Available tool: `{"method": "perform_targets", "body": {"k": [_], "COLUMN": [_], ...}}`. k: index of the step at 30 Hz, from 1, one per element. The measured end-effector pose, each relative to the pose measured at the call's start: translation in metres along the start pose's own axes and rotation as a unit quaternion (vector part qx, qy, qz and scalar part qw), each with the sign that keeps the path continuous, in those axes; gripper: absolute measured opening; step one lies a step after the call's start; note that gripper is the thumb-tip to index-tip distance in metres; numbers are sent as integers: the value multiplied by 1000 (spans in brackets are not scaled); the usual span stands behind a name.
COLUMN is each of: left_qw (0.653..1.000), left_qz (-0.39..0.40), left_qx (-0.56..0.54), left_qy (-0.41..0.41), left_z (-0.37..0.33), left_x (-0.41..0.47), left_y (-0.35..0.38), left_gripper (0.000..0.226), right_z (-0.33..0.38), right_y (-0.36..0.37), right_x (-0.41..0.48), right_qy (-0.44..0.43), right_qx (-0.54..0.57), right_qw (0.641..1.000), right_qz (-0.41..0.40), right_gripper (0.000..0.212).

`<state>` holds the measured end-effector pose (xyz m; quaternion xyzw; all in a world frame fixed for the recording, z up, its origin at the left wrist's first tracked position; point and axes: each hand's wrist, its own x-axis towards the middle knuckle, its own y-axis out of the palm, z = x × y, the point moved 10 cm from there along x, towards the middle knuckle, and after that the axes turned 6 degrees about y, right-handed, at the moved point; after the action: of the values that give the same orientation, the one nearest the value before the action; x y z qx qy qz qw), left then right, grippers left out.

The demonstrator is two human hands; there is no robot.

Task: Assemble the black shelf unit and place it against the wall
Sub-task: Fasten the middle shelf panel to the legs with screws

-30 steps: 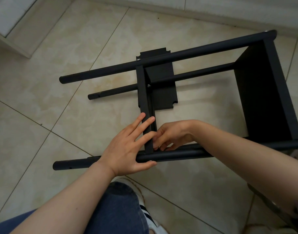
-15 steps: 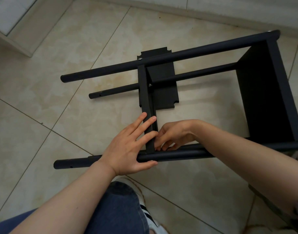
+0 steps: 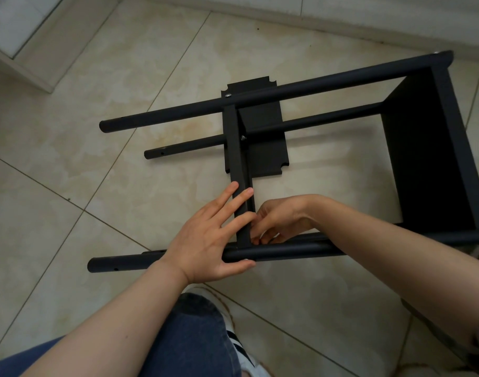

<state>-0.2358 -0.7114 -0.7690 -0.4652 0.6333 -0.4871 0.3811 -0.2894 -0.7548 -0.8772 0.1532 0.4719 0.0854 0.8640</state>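
The black shelf unit (image 3: 287,96) lies on its side on the tiled floor (image 3: 97,186), near the base of the wall (image 3: 341,20) at the top of the view. It has four round tubes. One shelf (image 3: 428,159) closes the right end, and the middle shelf (image 3: 238,159) is seen from its thin edge. Small silver screws show where the middle shelf meets the far tubes. A flat black panel (image 3: 265,156) with notched corners lies on the floor under the frame.

The left hand (image 3: 205,240) rests across the near tube (image 3: 287,253). Its grip is wide: the straight fingers press on the edge of the middle shelf and the thumb lies along the tube. The right hand (image 3: 279,219) reaches to the corner where this shelf meets the near tube. Its fingers are curled down there, but I cannot tell if its grip holds something small.

A knee in blue jeans (image 3: 189,336) and a striped shoe (image 3: 241,349) are at the bottom.

Compared with one second ago, almost nothing differs. The unit lies in the same place, the left hand stays pressed, and the right hand stays at the same corner.
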Motion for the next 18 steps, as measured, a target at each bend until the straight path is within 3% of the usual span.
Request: {"method": "perform_targets", "body": {"k": [18], "left_qw": [1000], "left_qz": [-3], "left_qx": [-4], "left_qy": [6], "left_z": [-1], "left_x": [0], "left_y": [0], "left_gripper": [73], "right_z": [0], "right_y": [1], "right_x": [5], "right_qy": [-4], "right_qx": [-1], "right_qw": [1000], "right_qz": [-14], "right_gripper": [17]}}
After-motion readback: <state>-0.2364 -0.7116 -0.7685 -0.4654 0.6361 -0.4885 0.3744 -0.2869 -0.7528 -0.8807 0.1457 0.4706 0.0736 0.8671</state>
